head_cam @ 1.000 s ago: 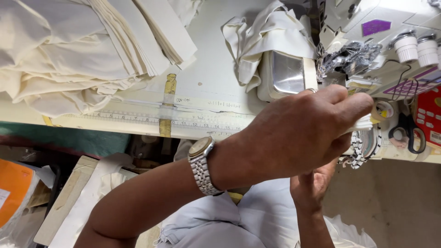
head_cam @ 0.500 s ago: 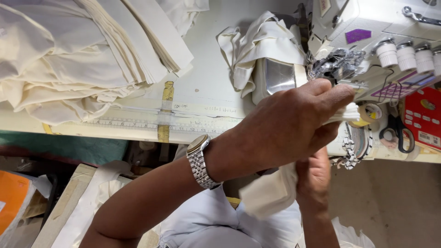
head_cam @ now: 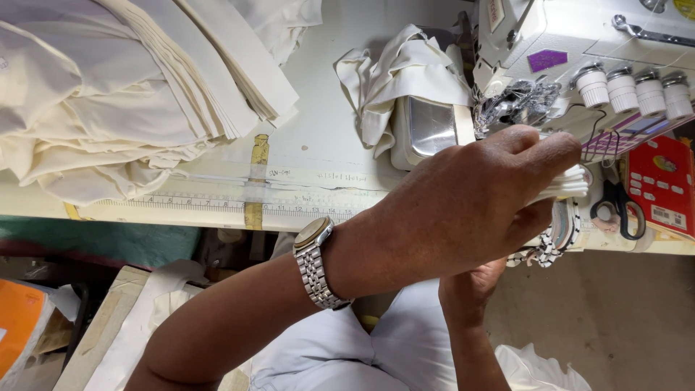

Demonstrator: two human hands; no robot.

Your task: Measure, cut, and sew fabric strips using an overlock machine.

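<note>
White folded cloth [head_cam: 568, 185] sat pinched at my left hand's [head_cam: 463, 210] fingertips; my right hand [head_cam: 470, 282] lay beneath, its grip I couldn't tell.

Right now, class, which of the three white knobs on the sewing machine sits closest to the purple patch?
The leftmost white knob. It stands just right of the purple patch; the other two sit farther right along the row.

Cream worktable [head_cam: 340, 108] w/ folded cream fabric stack [head_cam: 108, 94], sewing machine [head_cam: 579, 51], scissors [head_cam: 619, 206], red box [head_cam: 662, 185].
</note>
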